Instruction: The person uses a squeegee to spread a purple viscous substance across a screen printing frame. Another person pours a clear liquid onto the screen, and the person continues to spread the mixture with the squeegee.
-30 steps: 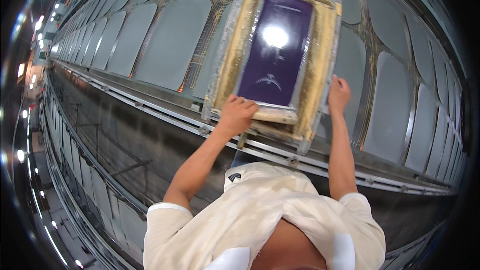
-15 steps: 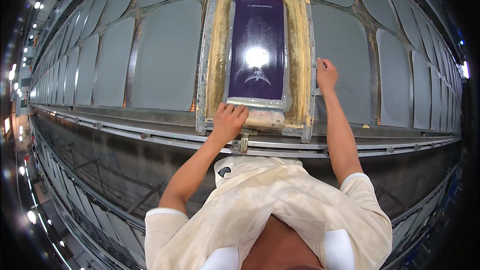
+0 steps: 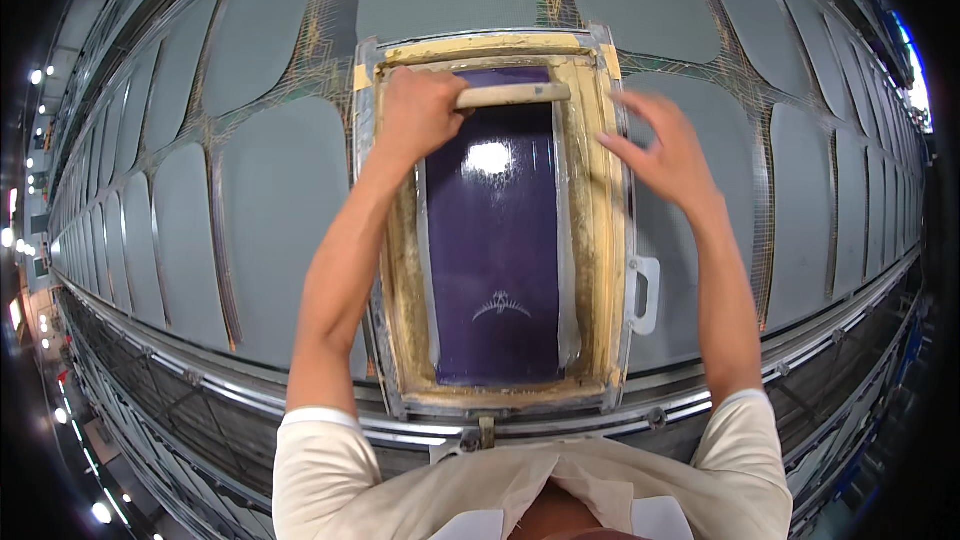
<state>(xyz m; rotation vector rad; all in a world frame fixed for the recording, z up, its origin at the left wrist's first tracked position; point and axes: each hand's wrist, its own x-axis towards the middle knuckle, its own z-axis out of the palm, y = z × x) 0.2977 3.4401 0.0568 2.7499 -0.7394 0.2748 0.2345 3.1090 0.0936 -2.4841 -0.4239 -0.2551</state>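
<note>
A screen-printing frame [image 3: 613, 240] lies in front of me, its borders covered in yellowish tape. Its long middle area [image 3: 492, 250] is glossy dark purple, with a small pale crest-like design near the close end. At the far end, my left hand [image 3: 422, 115] is wrapped round the left part of a squeegee [image 3: 518, 94] with a pale bar, lying across the purple area. My right hand [image 3: 665, 150] hovers by the frame's right edge with thumb and fingers apart, holding nothing and slightly blurred. A white handle [image 3: 648, 296] sticks out from the frame's right side, nearer to me.
Grey fabric panels [image 3: 270, 230] with rounded corners lie in rows over the long table, left, right and beyond the frame. Between them run strips [image 3: 765, 210] with yellowish grid lines. A metal rail [image 3: 720, 395] follows the table's near edge, in front of my body.
My left hand has moved the squeegee from the near end to the far end of the frame. The right hand has left the frame's side handle and reached farther forward, opening.
</note>
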